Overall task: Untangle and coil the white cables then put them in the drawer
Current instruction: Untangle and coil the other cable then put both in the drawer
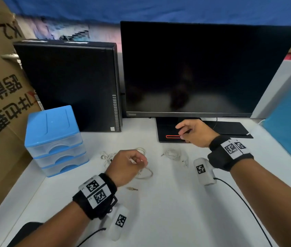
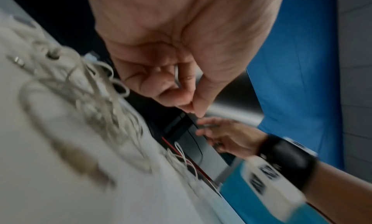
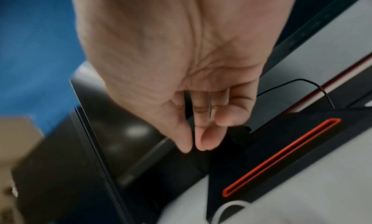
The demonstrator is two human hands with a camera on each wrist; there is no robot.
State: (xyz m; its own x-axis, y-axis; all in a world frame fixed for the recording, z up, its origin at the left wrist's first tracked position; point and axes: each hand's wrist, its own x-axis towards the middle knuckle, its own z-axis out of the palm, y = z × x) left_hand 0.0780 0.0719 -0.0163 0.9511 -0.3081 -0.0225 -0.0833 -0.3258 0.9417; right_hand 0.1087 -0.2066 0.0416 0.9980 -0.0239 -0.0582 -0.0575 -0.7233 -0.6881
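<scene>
Your 2 hands over the cables.
Your left hand (image 1: pixel 128 165) pinches a white cable (image 1: pixel 145 172); your right hand (image 1: pixel 195 132) hangs loosely curled, holding nothing, above the counter (image 1: pixel 167 211).

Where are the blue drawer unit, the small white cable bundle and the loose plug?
blue drawer unit (image 1: pixel 52 124), head view, on its lid.
small white cable bundle (image 1: pixel 174 155), head view, on its loops.
loose plug (image 1: pixel 132 189), head view, on its metal tip.

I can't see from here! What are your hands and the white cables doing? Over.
Left hand over tangled white cables, fingers curled; grip unclear. Right hand above monitor base, holding nothing visible. Second cable bundle untouched. Drawers shut.
</scene>
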